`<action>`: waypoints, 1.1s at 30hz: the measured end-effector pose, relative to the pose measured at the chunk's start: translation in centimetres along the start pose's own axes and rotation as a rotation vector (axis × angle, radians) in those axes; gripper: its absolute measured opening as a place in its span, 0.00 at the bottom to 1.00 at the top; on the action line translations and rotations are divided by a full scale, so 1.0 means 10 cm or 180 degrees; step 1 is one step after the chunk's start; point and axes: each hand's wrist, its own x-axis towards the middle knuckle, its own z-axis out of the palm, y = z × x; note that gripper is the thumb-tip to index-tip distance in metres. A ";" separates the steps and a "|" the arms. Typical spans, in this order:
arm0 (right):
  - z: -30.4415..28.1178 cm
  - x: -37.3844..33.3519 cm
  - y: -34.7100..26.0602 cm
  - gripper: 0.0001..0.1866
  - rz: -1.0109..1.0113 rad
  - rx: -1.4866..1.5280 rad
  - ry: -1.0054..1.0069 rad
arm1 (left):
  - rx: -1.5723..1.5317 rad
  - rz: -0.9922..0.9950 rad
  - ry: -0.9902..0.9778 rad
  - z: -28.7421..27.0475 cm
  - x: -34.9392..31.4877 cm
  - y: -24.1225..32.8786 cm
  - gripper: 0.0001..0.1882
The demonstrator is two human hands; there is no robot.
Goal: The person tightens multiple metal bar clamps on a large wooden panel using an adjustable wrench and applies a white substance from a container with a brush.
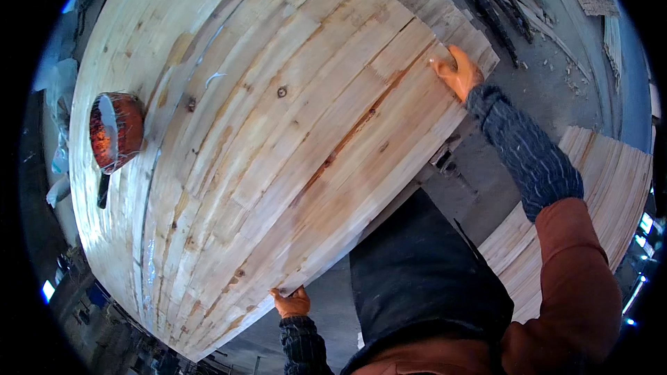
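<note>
A large panel of pale wood strips (292, 125), streaked and knotted, spreads out before me. Both hands wear orange gloves. My left hand (292, 302) grips the panel's near long edge, thumb on top; its other fingers are mostly hidden at the edge. Over at the right end, my right hand (460, 75) rests at the panel's near corner, thumb and fingers spread apart. Another wooden board (479, 45) shows from beneath that end. A reddish-brown pot (125, 132) with a dark handle and pale matter inside stands at the far left on the wood.
Beside my right arm lies a stack of wood strips (590, 167). Long dark strips (486, 0) and scraps lie on the grey floor (556, 83) at the upper right. Clear plastic (62, 111) hangs past the left edge. A black apron (424, 271) covers my front.
</note>
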 end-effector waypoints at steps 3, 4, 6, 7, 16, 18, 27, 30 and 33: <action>-0.31 -0.75 -0.22 0.31 -0.1116 -0.0091 0.0469 | 0.0465 -0.0551 -0.0390 -0.19 0.10 -0.07 0.34; -0.35 -1.02 -0.18 0.30 -0.1396 0.0038 0.0727 | 0.0863 -0.0492 -0.0798 -0.35 0.32 -0.04 0.35; -0.23 -1.83 0.19 0.31 -0.1080 -0.0125 0.0573 | 0.1326 -0.0425 -0.0785 -0.62 0.22 0.06 0.37; -0.28 -2.21 0.34 0.33 -0.0687 -0.0317 0.0272 | 0.1325 -0.0468 -0.0533 -0.57 0.05 -0.09 0.37; 0.08 -2.42 1.10 0.32 0.1729 0.1159 -0.1573 | 0.2872 -0.0462 -0.1492 0.63 -0.97 -1.18 0.35; -0.13 -2.15 1.35 0.29 0.3004 0.3329 -0.3138 | 0.3218 -0.0544 -0.1930 1.00 -1.13 -1.46 0.31; 0.18 -2.86 1.29 0.32 -0.0120 0.0544 0.0109 | 0.3240 0.0098 -0.3213 2.02 -1.47 -2.80 0.28; -0.10 -2.67 1.20 0.32 0.1360 0.1795 -0.1381 | 0.3269 0.0582 -0.3462 2.27 -1.53 -3.10 0.28; -0.30 -2.30 1.56 0.30 0.1776 0.2998 -0.3509 | 0.3342 0.0915 -0.3469 2.45 -1.49 -3.36 0.32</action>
